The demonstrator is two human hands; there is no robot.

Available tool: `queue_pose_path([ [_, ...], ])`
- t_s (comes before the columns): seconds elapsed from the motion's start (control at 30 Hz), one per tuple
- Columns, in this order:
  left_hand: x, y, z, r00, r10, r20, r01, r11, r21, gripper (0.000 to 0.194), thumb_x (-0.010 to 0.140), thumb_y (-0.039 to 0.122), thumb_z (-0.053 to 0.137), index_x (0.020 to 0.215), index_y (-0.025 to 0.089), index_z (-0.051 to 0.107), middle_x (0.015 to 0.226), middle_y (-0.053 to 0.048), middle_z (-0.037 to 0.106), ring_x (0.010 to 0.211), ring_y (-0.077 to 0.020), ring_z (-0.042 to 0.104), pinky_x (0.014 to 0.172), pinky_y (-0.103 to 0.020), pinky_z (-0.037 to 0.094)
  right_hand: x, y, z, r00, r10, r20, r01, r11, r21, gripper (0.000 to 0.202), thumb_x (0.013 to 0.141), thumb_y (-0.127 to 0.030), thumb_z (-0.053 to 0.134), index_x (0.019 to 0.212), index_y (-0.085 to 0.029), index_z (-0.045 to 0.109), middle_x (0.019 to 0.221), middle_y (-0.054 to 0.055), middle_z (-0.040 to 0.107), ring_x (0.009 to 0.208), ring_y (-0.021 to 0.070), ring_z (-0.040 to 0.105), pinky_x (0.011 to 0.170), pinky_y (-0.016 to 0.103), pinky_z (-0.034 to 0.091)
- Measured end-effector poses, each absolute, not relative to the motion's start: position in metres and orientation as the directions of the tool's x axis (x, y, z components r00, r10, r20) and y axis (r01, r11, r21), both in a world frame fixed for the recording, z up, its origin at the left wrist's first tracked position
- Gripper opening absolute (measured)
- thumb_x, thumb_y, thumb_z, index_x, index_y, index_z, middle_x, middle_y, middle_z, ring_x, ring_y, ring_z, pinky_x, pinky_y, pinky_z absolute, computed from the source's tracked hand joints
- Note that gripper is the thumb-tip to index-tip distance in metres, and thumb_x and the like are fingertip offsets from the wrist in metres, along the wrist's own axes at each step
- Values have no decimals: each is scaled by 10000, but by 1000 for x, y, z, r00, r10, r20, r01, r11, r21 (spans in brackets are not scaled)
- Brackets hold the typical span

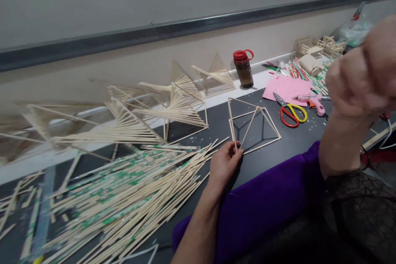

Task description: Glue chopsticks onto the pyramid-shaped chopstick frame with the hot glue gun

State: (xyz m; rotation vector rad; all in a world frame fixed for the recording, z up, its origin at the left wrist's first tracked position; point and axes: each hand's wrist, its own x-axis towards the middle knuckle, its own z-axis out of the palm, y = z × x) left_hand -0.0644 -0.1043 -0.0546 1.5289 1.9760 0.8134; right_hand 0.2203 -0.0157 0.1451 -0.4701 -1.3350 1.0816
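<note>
A small frame of thin wooden sticks [262, 147] stands on the dark table, with a square base and slanting sticks. My left hand [224, 166] pinches its near left corner between thumb and fingers. High at the right edge, close to the camera, my right hand [360, 72] is raised with its fingers curled in; whether anything is inside them is hidden. Below and left of it lie scissors [292, 112] with one red and one yellow handle, and a pink glue gun [316, 102] rests beside them.
Loose wooden sticks [161, 187] cover the left of the table [256, 167]. Behind them stand finished stick structures [185, 113]. A bottle with a red lid [243, 70] is by the wall. Pink paper [286, 87] and small wooden models [309, 47] are at the right.
</note>
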Motion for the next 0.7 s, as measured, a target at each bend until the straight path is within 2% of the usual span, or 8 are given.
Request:
queue_pose_path([
  [0.03, -64, -104, -54, -243, 970, -27, 670, 188, 718, 398, 785, 445, 558, 1043, 171, 686, 735, -9, 660, 680, -192, 622, 679, -302, 455, 208, -20, 149, -113, 771, 627, -416, 536, -734, 244, 577, -542, 715, 567, -372, 540, 393, -87, 389, 281, 64, 360, 286, 227, 189],
  [0.13, -65, -104, -54, -275, 961, -3, 680, 197, 706, 392, 788, 433, 553, 1044, 169, 689, 741, -10, 661, 672, -189, 613, 673, -305, 445, 179, -27, 152, -258, 726, 637, -463, 486, -741, 202, 703, -415, 714, 598, -309, 578, 461, -84, 441, 331, 29, 395, 324, 181, 275],
  [0.23, -67, -103, -55, -305, 952, 5, 677, 213, 704, 405, 792, 419, 552, 1070, 155, 684, 781, -28, 672, 701, -193, 615, 687, -308, 443, 167, -22, 143, -319, 730, 605, -487, 421, -765, 64, 750, -306, 704, 716, -311, 651, 519, -69, 494, 386, 39, 431, 349, 176, 301],
  [0.47, -69, -103, -57, -320, 947, 13, 709, 230, 667, 332, 803, 371, 555, 1044, 180, 681, 799, -26, 674, 716, -189, 611, 680, -301, 445, 158, -5, 125, -364, 656, 661, -587, 389, -710, 27, 813, -196, 678, 806, -219, 690, 562, -35, 589, 393, 64, 442, 313, 199, 262],
  [0.6, -67, -103, -52, -371, 924, 90, 666, 197, 719, 376, 746, 355, 656, 1077, 179, 674, 877, -38, 674, 677, -167, 586, 673, -304, 471, 155, -4, 122, -434, 620, 654, -609, 333, -720, 39, 852, -184, 663, 825, -189, 691, 568, -52, 614, 394, 43, 457, 330, 166, 286],
  [0.7, -64, -109, -39, -459, 860, 225, 549, 76, 832, 423, 724, 403, 715, 1087, 191, 673, 937, -38, 652, 588, -114, 525, 601, -281, 462, 149, -15, 121, -538, 593, 599, -552, 288, -782, 72, 847, -122, 615, 837, -171, 667, 578, -63, 613, 419, 36, 482, 364, 145, 322],
])
